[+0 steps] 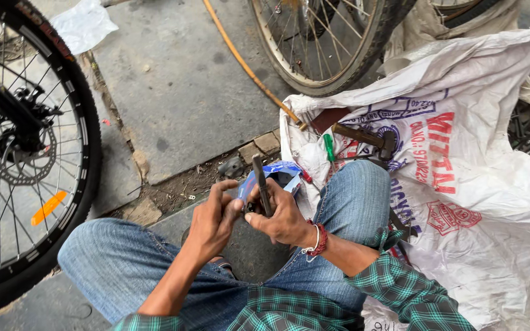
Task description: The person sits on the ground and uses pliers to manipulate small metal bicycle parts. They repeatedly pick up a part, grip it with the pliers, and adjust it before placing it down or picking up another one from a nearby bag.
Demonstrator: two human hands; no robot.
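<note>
Fingers of the right hand (283, 217) and left hand (213, 220) close around a stiff, light-looking dark metal tool (261, 184), gripped low.

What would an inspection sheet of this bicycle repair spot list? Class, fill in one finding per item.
Surface: grey concrete ground, cracked, dirt along the joint.
Job's things: dark narrow tool and blue packet, held together over the knees.
Clutter: white printed sack with green-handled screwdriver and hammer on it.
Grips: left hand and right hand both closed around the tool.
Cables: orange hose across the ground.
Surroundings: bicycle wheel with disc brake; second wheel.
</note>
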